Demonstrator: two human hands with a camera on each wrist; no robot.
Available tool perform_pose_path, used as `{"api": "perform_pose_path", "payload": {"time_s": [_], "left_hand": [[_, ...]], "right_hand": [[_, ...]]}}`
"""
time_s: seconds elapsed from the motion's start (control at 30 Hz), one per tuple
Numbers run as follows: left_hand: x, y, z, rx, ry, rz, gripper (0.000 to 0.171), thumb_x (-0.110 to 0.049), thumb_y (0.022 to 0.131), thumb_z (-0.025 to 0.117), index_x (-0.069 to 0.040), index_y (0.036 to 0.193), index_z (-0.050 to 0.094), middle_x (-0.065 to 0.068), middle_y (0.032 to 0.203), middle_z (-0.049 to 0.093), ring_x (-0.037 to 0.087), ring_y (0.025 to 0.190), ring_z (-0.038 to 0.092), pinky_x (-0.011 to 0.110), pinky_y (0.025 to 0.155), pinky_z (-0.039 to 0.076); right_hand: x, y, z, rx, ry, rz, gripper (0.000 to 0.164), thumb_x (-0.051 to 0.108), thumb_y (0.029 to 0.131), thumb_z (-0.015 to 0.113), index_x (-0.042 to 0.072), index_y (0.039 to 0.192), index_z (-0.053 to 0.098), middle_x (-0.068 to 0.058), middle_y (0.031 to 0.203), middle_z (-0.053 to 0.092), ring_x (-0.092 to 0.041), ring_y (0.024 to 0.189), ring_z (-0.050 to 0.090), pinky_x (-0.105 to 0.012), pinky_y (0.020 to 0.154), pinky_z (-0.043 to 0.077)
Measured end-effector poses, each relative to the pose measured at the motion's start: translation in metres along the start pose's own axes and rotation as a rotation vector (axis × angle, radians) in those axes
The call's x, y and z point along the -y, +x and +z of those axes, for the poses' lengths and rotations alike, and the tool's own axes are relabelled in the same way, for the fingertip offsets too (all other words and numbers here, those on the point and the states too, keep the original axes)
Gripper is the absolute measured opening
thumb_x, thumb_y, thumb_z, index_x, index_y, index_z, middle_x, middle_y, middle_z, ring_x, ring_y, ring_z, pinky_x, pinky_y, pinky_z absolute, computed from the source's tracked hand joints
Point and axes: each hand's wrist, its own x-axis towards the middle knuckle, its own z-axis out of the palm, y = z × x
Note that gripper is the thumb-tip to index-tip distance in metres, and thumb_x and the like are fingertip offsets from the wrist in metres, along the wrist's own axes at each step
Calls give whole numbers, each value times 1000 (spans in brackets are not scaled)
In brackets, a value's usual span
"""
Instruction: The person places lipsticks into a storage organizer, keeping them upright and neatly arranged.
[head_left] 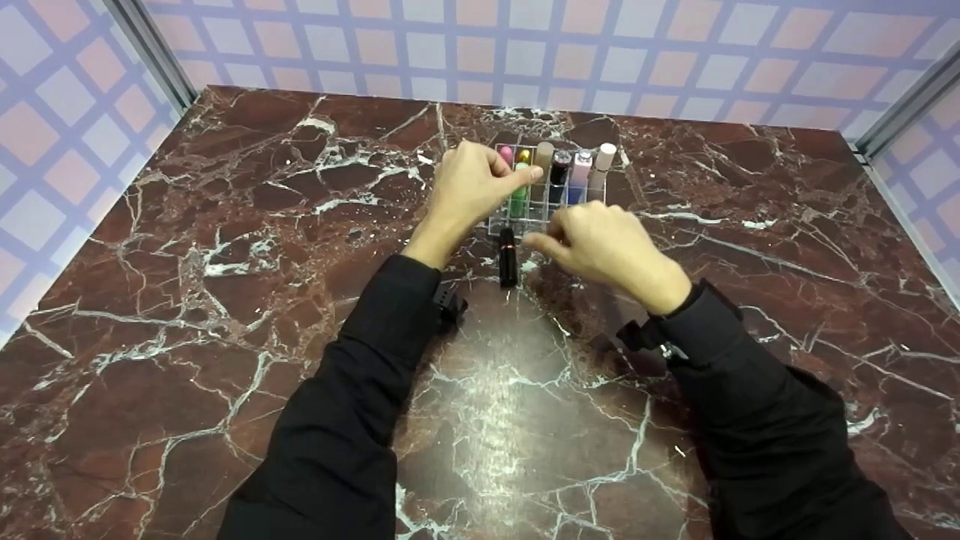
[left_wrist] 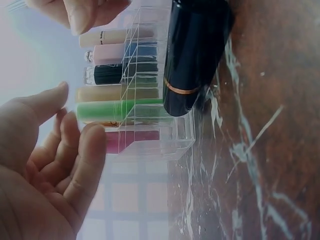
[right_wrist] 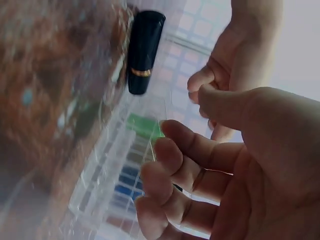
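A clear compartment organizer (head_left: 531,225) holds several upright cosmetic tubes. Above its left side is my left hand (head_left: 471,180), thumb and fingers slightly bent and apart, close to the top of a green tube (left_wrist: 95,110) with nothing pinched between them. My right hand (head_left: 604,236) hovers over the organizer's front right, its fingers loosely bent and holding nothing in the right wrist view. A black lipstick tube (head_left: 508,259) with a thin gold band lies on the table in front of the organizer, between the two hands, one end toward it.
Beside the green tube stand a pink one (head_left: 505,154), a beige one (left_wrist: 115,93), a dark bottle (head_left: 559,166), a pink-and-blue tube (head_left: 580,177) and a white-capped tube (head_left: 605,157). The marbled table (head_left: 225,337) ends at checkered panels (head_left: 525,52).
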Motion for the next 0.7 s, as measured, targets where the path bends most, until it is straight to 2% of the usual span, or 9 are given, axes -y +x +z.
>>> {"api": "perform_pose_path", "payload": {"time_s": [0.07, 0.13, 0.37, 0.57, 0.7], "left_hand": [[0, -1, -1, 58, 30, -34, 52, -53, 90, 76, -18, 57, 56, -8, 52, 52, 5, 44, 35, 17, 47, 35], [1, -1, -2, 111, 68, -60, 55, -55, 89, 76, -18, 55, 52, -8, 47, 44, 5, 41, 34, 17, 41, 29], [2, 0, -5, 242, 206, -129, 50, -59, 86, 77, -17, 62, 65, -4, 55, 61, 6, 44, 46, 19, 44, 37], [1, -2, -6, 314, 298, -184, 47, -62, 85, 77, -15, 78, 73, -1, 69, 72, 10, 54, 63, 23, 54, 53], [1, -4, -6, 373, 367, -203, 52, -66, 85, 74, -14, 83, 73, 1, 74, 74, 14, 59, 69, 27, 60, 58]], "right_hand": [[4, 0, 4, 32, -24, -1, 55, 57, 103, 55, 15, 67, 56, 3, 55, 51, -15, 47, 49, -34, 48, 51], [6, 1, 7, 55, -53, -9, 59, 61, 102, 54, 16, 64, 49, 3, 54, 45, -15, 47, 46, -36, 49, 50], [9, 0, 12, 129, -89, -12, 64, 66, 99, 53, 17, 59, 44, 3, 52, 44, -16, 48, 49, -41, 53, 56], [10, -1, 15, 155, -88, -23, 68, 71, 97, 53, 16, 57, 50, -2, 52, 53, -20, 48, 57, -44, 54, 58], [15, -1, 19, 158, -105, -30, 68, 72, 96, 53, 16, 57, 53, -4, 55, 57, -23, 51, 61, -45, 57, 60]]}}
